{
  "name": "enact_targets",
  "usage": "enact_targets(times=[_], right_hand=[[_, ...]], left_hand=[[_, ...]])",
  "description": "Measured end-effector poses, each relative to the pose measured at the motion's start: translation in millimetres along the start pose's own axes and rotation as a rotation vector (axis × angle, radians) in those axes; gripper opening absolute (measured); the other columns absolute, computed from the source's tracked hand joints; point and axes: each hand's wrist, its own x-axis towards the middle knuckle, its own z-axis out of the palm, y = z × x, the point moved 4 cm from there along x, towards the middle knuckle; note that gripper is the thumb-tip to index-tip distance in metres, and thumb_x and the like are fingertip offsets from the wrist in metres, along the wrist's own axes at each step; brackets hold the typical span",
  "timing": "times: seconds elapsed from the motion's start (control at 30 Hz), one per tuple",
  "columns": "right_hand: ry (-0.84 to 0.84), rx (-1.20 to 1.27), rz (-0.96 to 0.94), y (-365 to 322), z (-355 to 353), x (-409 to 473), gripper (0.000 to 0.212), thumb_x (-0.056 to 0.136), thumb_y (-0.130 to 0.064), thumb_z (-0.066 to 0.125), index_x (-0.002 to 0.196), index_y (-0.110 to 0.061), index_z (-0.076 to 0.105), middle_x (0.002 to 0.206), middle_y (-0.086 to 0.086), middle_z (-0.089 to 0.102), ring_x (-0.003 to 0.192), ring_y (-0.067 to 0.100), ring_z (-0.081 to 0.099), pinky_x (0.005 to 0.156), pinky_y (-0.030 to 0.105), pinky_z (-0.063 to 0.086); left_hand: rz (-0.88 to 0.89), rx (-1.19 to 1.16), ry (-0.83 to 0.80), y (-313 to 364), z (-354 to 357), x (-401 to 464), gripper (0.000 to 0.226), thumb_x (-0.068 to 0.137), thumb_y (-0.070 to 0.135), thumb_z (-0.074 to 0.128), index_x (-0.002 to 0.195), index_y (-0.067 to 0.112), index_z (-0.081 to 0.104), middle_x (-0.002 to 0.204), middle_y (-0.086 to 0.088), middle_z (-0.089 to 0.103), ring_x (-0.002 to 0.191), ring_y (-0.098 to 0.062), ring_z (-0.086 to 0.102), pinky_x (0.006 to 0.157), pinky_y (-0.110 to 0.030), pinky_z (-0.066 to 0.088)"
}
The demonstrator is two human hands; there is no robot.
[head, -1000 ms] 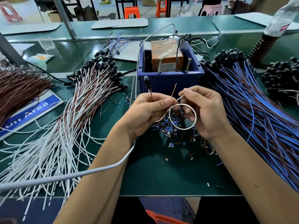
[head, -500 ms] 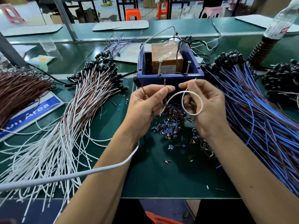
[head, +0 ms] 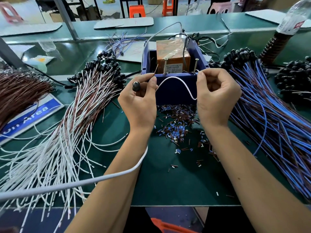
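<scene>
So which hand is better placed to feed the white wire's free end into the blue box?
Probably the right hand: it pinches the white wire end at the blue box rim. The left hand holds the black cap end.

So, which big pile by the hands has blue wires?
The blue pile right of the right hand; the white pile and brown pile, both left, have none.

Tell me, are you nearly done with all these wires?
Probably not yet. Done: a heap of snipped scraps lies before the box, so many ends look stripped. In hand: the left hand and the right hand each pinch an end of one wire at the box. Left: the white pile and the blue pile are big; I cannot tell which is finished.
</scene>
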Motion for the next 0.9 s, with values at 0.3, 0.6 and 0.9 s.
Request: enact_targets(times=[0.3, 0.6, 0.9], right_hand=[[-0.03, 0.138, 0.16, 8.5, 4.2, -4.0, 0.011, 0.095, -0.022, 0.071, 0.089, -0.014, 0.075, 0.071, -0.002, 0.073, 0.06, 0.013, 0.066, 0.062, 0.028, 0.053], [-0.051, 0.291, 0.288, 14.2, 6.9, -4.2, 0.01, 0.095, -0.025, 0.071, 0.09, -0.017, 0.075, 0.074, 0.004, 0.074, 0.056, 0.013, 0.06, 0.064, 0.028, 0.047], [-0.058, 0.267, 0.27, 11.6, 7.1, -4.1, 0.01, 0.094, -0.026, 0.071, 0.087, -0.021, 0.075, 0.072, 0.003, 0.074, 0.056, 0.015, 0.061, 0.061, 0.031, 0.049]], left_hand=[[0.129, 0.165, 0.029, 5.0, 5.9, -3.8, 0.011, 0.092, 0.011, 0.071, 0.095, 0.01, 0.081, 0.08, 0.0, 0.075, 0.069, -0.015, 0.065, 0.065, -0.027, 0.051], [-0.013, 0.168, 0.027, -3.2, 8.4, -6.1, 0.032, 0.095, 0.016, 0.066, 0.071, -0.005, 0.063, 0.063, -0.019, 0.056, 0.061, -0.014, 0.041, 0.055, -0.04, 0.037], [0.085, 0.179, 0.062, 5.1, 5.0, -5.1, 0.014, 0.093, 0.011, 0.07, 0.081, 0.007, 0.077, 0.07, -0.011, 0.069, 0.063, -0.014, 0.057, 0.062, -0.028, 0.045]])
